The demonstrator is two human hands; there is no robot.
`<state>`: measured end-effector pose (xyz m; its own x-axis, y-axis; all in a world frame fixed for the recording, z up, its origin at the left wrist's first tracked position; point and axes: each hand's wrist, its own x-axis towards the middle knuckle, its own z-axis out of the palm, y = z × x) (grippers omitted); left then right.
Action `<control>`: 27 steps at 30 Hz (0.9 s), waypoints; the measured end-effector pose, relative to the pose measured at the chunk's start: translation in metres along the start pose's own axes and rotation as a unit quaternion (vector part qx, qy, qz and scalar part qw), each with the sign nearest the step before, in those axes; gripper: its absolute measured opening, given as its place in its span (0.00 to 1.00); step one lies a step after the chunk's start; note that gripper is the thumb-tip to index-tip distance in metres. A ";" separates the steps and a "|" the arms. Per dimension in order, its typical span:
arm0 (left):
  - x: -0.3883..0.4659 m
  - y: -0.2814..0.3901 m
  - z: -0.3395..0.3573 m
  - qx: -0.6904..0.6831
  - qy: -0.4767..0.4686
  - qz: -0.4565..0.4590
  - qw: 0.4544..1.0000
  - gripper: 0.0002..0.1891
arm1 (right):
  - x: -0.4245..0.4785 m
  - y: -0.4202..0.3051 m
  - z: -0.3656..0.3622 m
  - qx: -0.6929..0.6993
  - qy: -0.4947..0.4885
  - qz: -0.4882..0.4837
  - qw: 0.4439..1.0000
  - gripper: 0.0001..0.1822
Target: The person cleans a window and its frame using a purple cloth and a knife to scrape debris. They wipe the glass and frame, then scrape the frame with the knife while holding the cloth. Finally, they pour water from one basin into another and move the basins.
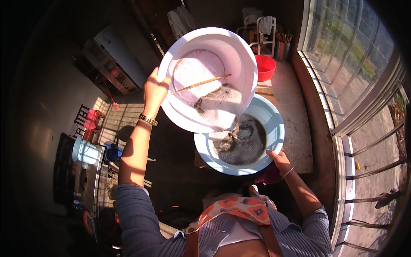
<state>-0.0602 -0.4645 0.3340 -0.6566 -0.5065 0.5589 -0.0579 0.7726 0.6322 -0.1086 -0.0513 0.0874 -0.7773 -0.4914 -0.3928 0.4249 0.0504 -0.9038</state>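
A white plastic basin [244, 61] is tilted up, with my left hand [156, 88] gripping its rim on the left side. A thin wooden stick [202, 83] lies across its bottom. Dirty, foamy water [221, 102] runs over its lower edge into a light blue plastic basin [276, 123] below and to the right. That basin holds dark grey water [249, 151] with bubbles. My right hand [279, 160] holds the blue basin's near right rim, its thumb on top. The white basin hides the blue one's upper left part.
Under the blue basin is a table [298, 128]. A red plastic bowl [266, 68], a metal container of sticks [283, 51] and a cleaver [261, 32] on a white rack [273, 24] are at its far end. A barred window [337, 128] runs along the right; a stove counter [96, 180] stands at left.
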 end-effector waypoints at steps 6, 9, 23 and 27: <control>-0.024 0.036 0.003 0.094 0.027 0.041 0.994 0.20 | -0.016 -0.011 0.015 0.121 -0.052 0.059 0.990 0.26; -0.035 0.042 0.008 0.088 0.020 0.089 0.992 0.21 | -0.029 -0.004 0.029 0.241 -0.117 0.139 0.953 0.26; -0.071 0.072 0.037 0.124 0.003 0.323 0.938 0.24 | 0.003 0.012 0.066 0.257 0.030 0.088 0.962 0.09; -0.064 0.076 0.041 0.133 0.023 0.371 0.919 0.27 | 0.043 0.002 0.064 0.246 0.020 0.048 0.968 0.06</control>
<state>-0.0537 -0.3576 0.3241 -0.5581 0.1857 0.8087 0.2062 0.9751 -0.0817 -0.1118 -0.1283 0.0799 -0.7370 -0.4696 -0.4861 0.6574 -0.3313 -0.6768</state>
